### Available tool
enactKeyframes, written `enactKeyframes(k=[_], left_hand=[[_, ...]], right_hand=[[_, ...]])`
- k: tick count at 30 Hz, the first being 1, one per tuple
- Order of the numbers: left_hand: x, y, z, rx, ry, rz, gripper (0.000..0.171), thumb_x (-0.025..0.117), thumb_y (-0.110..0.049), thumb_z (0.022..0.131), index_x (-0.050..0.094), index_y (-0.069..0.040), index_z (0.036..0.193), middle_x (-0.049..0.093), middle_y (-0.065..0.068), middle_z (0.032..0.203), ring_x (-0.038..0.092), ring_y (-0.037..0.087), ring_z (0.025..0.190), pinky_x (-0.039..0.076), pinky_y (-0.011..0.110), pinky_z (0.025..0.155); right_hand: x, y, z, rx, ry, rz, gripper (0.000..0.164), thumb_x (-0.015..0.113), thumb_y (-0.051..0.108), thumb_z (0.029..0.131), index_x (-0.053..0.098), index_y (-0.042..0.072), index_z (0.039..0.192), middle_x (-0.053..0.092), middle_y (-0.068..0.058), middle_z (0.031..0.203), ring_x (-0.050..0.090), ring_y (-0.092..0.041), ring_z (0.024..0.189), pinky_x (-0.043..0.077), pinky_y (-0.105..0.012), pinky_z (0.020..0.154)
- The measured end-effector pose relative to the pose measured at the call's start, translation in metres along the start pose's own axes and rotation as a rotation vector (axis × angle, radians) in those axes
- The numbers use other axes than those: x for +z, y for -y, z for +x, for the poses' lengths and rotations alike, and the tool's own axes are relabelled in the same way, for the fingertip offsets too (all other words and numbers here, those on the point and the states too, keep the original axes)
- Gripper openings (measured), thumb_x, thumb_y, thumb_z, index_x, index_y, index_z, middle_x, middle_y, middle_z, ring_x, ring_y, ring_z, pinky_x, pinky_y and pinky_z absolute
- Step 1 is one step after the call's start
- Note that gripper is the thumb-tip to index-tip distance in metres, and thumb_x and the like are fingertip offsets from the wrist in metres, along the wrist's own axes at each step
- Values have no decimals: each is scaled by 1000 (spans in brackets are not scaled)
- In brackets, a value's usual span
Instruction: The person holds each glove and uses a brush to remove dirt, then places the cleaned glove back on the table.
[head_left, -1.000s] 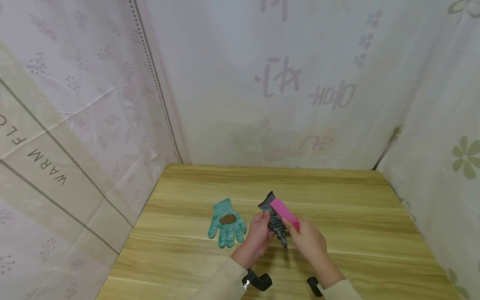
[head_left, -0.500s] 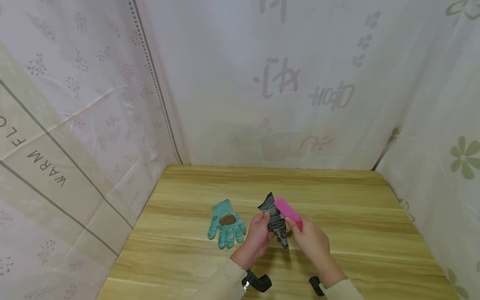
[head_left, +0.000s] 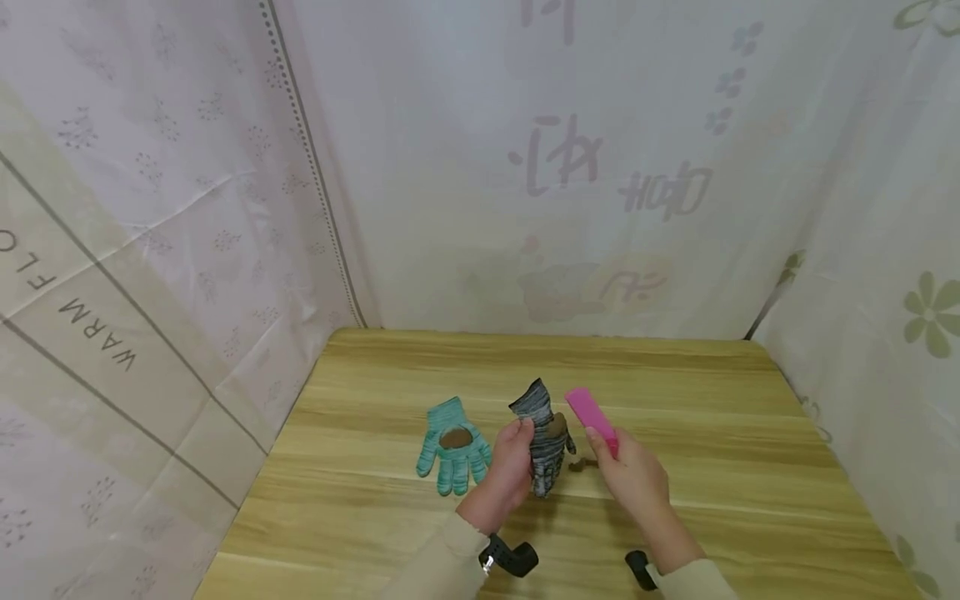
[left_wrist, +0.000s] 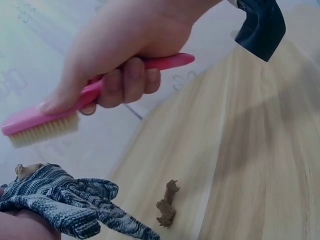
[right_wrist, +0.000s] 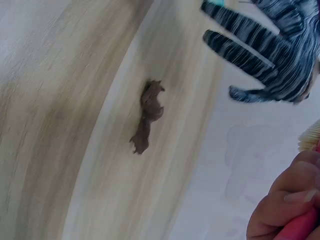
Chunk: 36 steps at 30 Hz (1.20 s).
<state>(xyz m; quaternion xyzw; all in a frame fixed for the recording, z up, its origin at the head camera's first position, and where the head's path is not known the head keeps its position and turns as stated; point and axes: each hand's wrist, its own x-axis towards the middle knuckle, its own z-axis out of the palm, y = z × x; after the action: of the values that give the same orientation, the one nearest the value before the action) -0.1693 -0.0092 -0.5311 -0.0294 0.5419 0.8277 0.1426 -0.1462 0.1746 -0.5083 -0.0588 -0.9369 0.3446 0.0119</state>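
Note:
My left hand (head_left: pixel 510 467) holds a black-and-grey knitted glove (head_left: pixel 547 454) by its side, above the table, with the glove's fingers hanging down. A brown patch (head_left: pixel 557 426) shows on that glove. My right hand (head_left: pixel 633 475) grips a pink brush (head_left: pixel 588 410) by its handle, thumb along its back. Pale bristles (left_wrist: pixel 45 131) face down in the left wrist view, apart from the glove. Beneath, a lumpy brown strip (right_wrist: pixel 147 115) lies on the table. Left of my hands, a green knitted glove (head_left: pixel 442 467) lies flat, with a brown oval patch (head_left: pixel 455 438) on it.
The wood-grain table (head_left: pixel 360 517) ends at a back edge against a printed curtain (head_left: pixel 465 208). More curtains hang at both sides. A black wrist device (head_left: pixel 510 557) sits on my left wrist and another (head_left: pixel 640 570) on the right.
My right hand has drawn the brush away from the dark glove, to the right. The dark glove has turned, so its brown patch now shows. The brown strip on the table has come into view.

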Motion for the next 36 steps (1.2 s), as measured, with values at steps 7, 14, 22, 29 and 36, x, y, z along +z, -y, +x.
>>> enactKeyframes(k=[7, 14, 22, 29, 36], left_hand=[[2, 1, 3, -5, 8, -3, 42, 33, -26, 112, 49, 4, 137, 64, 5, 111, 61, 10, 98, 50, 25, 88], [6, 5, 5, -9, 7, 5, 42, 32, -26, 112, 50, 3, 137, 66, 7, 115, 62, 10, 101, 51, 26, 90], [9, 5, 4, -22, 25, -34, 45, 34, -27, 111, 49, 4, 140, 66, 11, 127, 63, 11, 109, 51, 27, 96], [7, 1, 6, 3, -46, -5, 43, 35, -27, 111, 55, 4, 133, 70, 8, 116, 65, 12, 103, 52, 25, 91], [4, 0, 6, -13, -104, 11, 30, 37, -24, 111, 59, -4, 105, 50, -6, 77, 46, 5, 68, 41, 20, 68]], right_hand=[[7, 14, -1, -17, 8, 72, 55, 45, 59, 103, 55, 8, 85, 48, -3, 66, 42, -17, 57, 33, -30, 50], [18, 28, -4, -31, 54, 200, 56, 46, 59, 102, 63, 5, 97, 50, -2, 67, 43, -15, 58, 35, -27, 50], [26, 33, -6, -39, 72, 198, 51, 49, 55, 103, 56, 8, 84, 44, -1, 66, 42, -15, 59, 34, -28, 52], [26, 23, -5, -45, 76, 81, 55, 45, 61, 102, 54, 11, 81, 47, -2, 66, 43, -17, 59, 34, -30, 53], [25, 12, -2, -49, 64, 26, 52, 47, 61, 101, 58, 13, 86, 53, -2, 70, 45, -17, 61, 34, -30, 54]])
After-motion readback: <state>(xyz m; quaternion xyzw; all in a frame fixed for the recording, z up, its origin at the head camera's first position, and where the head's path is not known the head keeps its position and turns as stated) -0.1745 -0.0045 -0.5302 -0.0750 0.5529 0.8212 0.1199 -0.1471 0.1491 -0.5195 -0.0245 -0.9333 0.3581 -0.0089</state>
